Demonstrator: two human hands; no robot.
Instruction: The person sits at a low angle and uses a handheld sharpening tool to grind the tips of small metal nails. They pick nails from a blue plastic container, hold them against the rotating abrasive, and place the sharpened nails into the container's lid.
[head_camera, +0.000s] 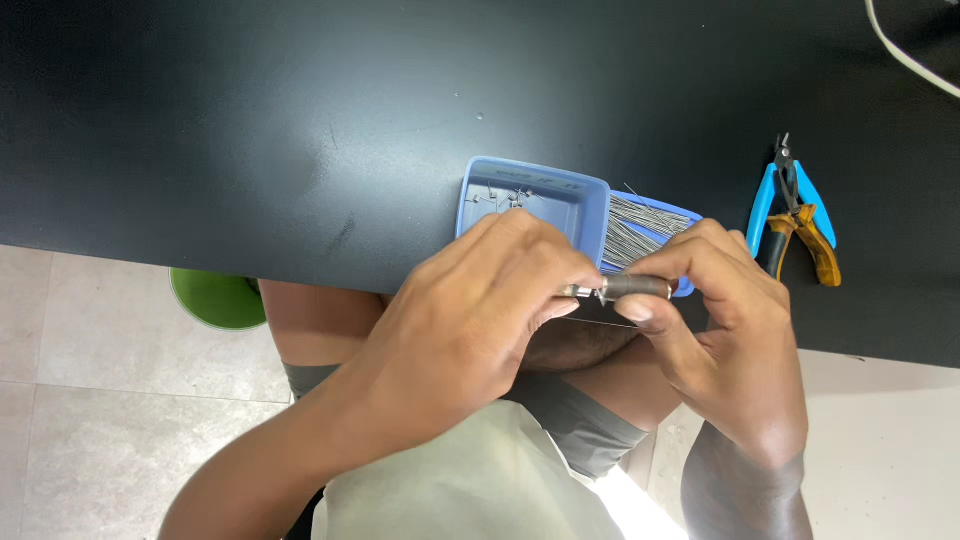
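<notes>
- A green stool seat shows under the near edge of the black table, above the pale tiled floor.
- The left hand is curled at the table's edge, its fingertips pinched on the metal tip of a small grey cylindrical part.
- Just behind that hand sits a blue plastic tray; a few tiny metal bits lie in its compartment on the left.
- The tray's compartment on the right holds a bundle of thin steel pins, lying side by side.
- The small grey cylindrical part is held between both hands, in front of the tray and over the table's near edge.
- The right hand grasps the part's dark body between thumb and forefinger.
- Further right, blue-handled cutters and yellow-handled pliers lie on the table, touching each other.
- A white cable crosses the far right corner.
</notes>
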